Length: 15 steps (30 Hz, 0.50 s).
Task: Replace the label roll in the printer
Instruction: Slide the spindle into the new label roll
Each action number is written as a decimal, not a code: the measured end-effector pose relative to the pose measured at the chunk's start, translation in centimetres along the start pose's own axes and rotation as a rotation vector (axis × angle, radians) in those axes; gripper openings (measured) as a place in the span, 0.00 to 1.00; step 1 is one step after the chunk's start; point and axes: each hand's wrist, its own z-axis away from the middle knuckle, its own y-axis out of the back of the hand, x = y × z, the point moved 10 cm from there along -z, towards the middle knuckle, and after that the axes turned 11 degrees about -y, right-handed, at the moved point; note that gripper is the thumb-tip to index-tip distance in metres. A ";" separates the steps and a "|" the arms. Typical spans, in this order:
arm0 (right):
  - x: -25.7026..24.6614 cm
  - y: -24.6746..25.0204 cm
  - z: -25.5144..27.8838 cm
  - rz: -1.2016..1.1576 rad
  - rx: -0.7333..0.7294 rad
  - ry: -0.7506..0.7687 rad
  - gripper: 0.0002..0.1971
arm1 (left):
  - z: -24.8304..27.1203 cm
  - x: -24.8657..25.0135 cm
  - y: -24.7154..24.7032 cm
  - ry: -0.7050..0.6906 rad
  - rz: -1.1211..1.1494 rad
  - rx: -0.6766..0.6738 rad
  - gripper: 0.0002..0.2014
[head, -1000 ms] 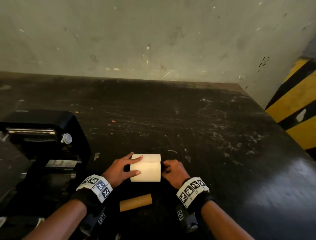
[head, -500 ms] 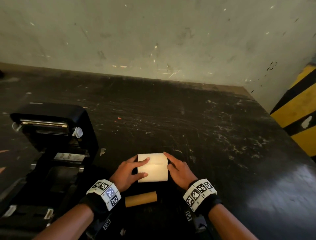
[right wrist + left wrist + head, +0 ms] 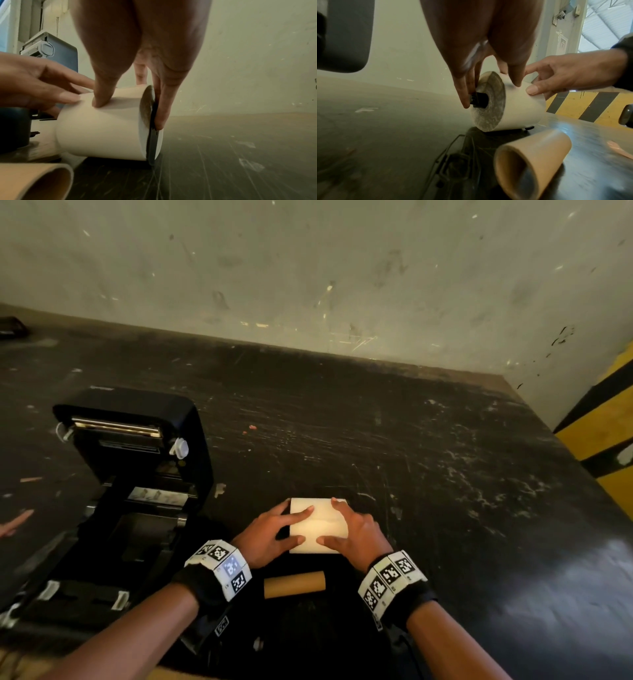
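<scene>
A white label roll lies on its side on the black table, held between both hands. My left hand has its thumb on the roll and its fingers on the black spindle end sticking out of the core. My right hand sets its thumb on the roll and presses its fingers against a black flange at the right end. The black printer stands to the left with its lid raised. An empty cardboard core lies just in front of the roll.
A scuffed wall closes the back of the table. A yellow and black striped surface stands beyond the table's right edge. The scratched tabletop stretches to the right of the roll. The table's front edge runs below my forearms.
My right hand, curled at the roll's right end a second ago, now spreads its thumb and forefinger over the roll. The left hand keeps its hold. The view has shifted left toward the printer.
</scene>
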 end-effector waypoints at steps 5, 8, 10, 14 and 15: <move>0.4 -0.1 -0.1 0.021 -0.007 -0.018 0.40 | 1.2 0.9 3.7 -0.045 0.102 0.186 0.21; 0.6 -0.2 -0.2 0.043 -0.016 -0.040 0.40 | 3.1 -1.4 6.3 0.081 0.079 0.335 0.18; 0.6 -0.3 -0.1 0.056 -0.008 -0.041 0.40 | 4.1 -2.2 6.4 0.144 -0.032 0.313 0.18; 0.7 -0.6 0.2 0.069 -0.006 -0.036 0.40 | 5.6 -2.9 4.1 0.253 -0.276 0.108 0.19; 0.7 -0.5 0.2 0.066 -0.004 -0.035 0.40 | 5.9 -3.1 3.5 0.279 -0.291 0.070 0.19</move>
